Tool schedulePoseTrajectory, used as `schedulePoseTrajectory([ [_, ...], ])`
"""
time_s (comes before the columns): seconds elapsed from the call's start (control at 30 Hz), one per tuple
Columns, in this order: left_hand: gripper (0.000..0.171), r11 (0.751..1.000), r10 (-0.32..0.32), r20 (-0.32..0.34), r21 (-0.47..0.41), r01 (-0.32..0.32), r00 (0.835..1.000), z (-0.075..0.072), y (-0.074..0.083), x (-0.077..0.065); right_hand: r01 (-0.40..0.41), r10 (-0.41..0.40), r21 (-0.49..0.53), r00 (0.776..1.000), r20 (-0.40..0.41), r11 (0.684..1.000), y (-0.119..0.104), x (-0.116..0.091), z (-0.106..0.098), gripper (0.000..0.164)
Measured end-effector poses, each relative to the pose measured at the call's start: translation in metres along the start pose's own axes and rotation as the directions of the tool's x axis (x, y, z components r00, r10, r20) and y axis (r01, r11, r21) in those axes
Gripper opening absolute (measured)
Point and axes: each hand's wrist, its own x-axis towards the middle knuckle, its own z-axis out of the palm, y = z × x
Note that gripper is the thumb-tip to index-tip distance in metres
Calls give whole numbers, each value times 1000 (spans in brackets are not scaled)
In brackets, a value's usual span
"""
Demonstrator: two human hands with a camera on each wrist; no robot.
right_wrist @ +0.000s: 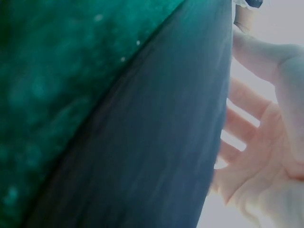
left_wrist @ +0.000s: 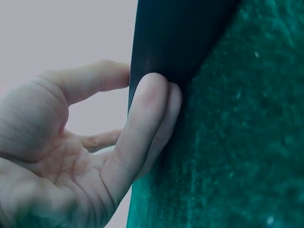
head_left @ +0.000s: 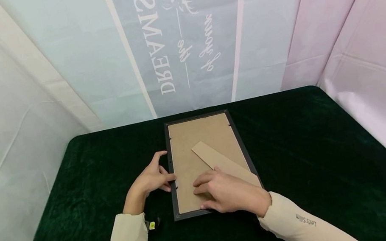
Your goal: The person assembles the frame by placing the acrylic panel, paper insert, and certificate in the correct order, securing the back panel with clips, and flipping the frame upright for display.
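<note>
A black picture frame [head_left: 194,214] lies face down, its brown backing board [head_left: 200,130] facing up. Across the board runs a slanted easel strip [head_left: 223,160], its lower end at the right rail. My left hand [head_left: 152,177] holds the left rail: in the left wrist view, the thumb is at the upper edge and two fingertips [left_wrist: 151,90] touch the dark side. My right hand [head_left: 225,192] rests on the lower part of the board with spread fingers, partly covering the strip. The right wrist view shows the frame's dark side [right_wrist: 152,123] in front of the fingertips.
Dark green velvet cloth [head_left: 307,152] covers the table. Small dark tabs [head_left: 170,138] stand along the frame's inner edges. A printed curtain [head_left: 192,94] hangs behind the table, with pale curtains at both sides. A dark item with a yellow mark [head_left: 152,225] sits by the left cuff.
</note>
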Motion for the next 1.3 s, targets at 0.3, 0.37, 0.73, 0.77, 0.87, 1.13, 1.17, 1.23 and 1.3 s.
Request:
schedulePoseTrajectory([
  [0.3,85,1000,3,-4,-1,-3,1000,1,0,-1,-1,1,-1,1000,-12,1000,-1,1,1,37],
  [0.37,86,1000,4,0,-10,-4,1000,0,0,-1,1,0,22,1000,-9,1000,1,1,-1,36],
  [0.73,85,1000,-6,4,-26,6,1000,-1,-1,-3,-37,37,62,999,5,997,-1,1,-1,38],
  [0.77,85,1000,-5,6,-25,5,1000,-1,-1,-3,-44,44,60,999,1,997,-1,1,-1,38],
  [0.87,85,1000,0,5,-28,0,1000,0,-1,-3,-54,55,51,998,-6,997,-2,1,1,37],
  [1.13,85,1000,6,6,-19,-6,1000,1,0,-2,-62,61,39,998,7,997,-3,1,1,36],
  [1.17,85,1000,5,5,-17,-5,1000,1,0,-2,-64,64,43,998,9,997,-3,1,0,36],
  [1.23,85,1000,3,3,-18,-3,1000,1,-1,-2,-71,71,51,997,12,996,-3,2,0,36],
  [1.3,85,1000,5,3,-17,-5,1000,1,-1,-1,-75,74,56,997,12,996,-3,2,0,36],
])
